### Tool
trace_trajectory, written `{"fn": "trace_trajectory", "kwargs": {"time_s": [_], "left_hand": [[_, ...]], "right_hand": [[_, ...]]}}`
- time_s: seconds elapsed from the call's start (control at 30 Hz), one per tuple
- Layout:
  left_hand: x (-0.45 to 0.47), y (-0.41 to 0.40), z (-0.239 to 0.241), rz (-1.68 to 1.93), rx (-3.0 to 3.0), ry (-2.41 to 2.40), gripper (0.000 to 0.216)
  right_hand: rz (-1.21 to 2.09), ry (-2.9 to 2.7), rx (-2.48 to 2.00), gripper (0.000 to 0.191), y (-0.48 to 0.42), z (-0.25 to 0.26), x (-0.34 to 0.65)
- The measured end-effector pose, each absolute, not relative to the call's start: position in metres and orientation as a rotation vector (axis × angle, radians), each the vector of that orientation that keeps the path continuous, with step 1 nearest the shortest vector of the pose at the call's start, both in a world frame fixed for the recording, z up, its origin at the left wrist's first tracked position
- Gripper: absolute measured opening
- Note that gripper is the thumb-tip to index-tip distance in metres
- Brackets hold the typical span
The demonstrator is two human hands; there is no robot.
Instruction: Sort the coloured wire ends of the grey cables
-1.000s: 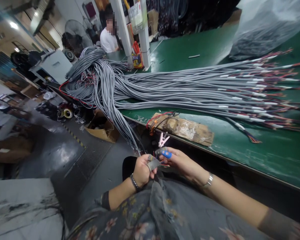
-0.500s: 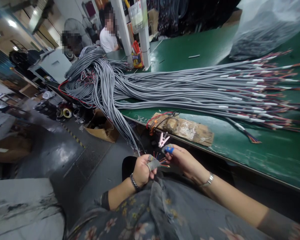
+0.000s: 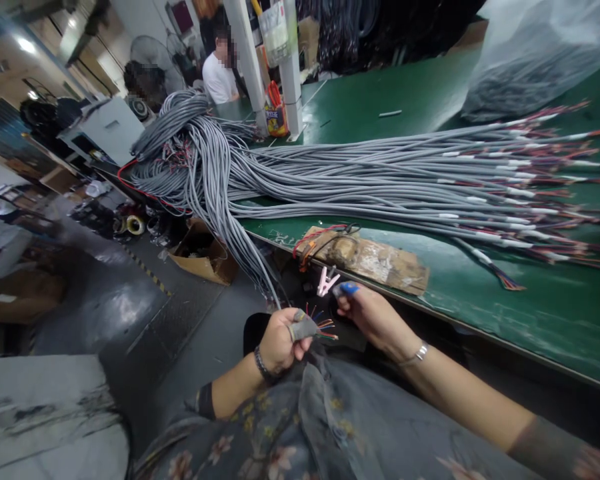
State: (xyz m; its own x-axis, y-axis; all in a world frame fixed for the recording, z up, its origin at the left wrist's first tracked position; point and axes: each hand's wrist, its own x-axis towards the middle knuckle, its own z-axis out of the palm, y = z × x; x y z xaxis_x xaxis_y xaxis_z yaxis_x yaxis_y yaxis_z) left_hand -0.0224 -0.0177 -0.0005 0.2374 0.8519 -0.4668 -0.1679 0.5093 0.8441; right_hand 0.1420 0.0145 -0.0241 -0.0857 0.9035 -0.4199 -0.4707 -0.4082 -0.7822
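My left hand point(image 3: 284, 341), with a grey cover on its thumb, is closed around the end of a grey cable point(image 3: 276, 299). Thin coloured wires point(image 3: 325, 325) fan out beyond its thumb, pointing right. Just to the right, apart from these wires, is my right hand point(image 3: 373, 315), a blue wrap on one finger. Its fingers are pressed together in a pinch, and whatever they hold, if anything, cannot be made out. A pink clip point(image 3: 325, 281) sits at the bench edge, close to the right fingertips.
Many grey cables point(image 3: 320, 163) lie across the green bench point(image 3: 480, 320), their stripped ends to the right. A worn wooden block point(image 3: 385, 262) lies at the front edge. A clear plastic bag point(image 3: 540, 60) stands at back right, a cardboard box point(image 3: 205, 257) below, and a person point(image 3: 219, 79) beyond.
My right hand has drawn away from the wires, slightly up and to the right, and its fingers have curled in more. The left hand has hardly moved and keeps its hold.
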Motion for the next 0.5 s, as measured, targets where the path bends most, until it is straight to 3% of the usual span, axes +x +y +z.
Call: {"fn": "trace_trajectory", "kwargs": {"time_s": [0.17,0.33,0.5], "left_hand": [[-0.02,-0.005,0.007,0.758,0.571,0.966,0.034],[-0.014,0.005,0.01,0.727,0.494,0.865,0.029],[-0.011,0.007,0.007,0.722,0.476,0.869,0.026]], "right_hand": [[1.854,-0.739,-0.949,0.056,0.025,-0.023,0.138],[1.545,-0.978,-1.048,0.054,0.027,-0.016,0.13],[1.833,-0.672,-0.915,0.053,0.029,-0.012,0.125]]}}
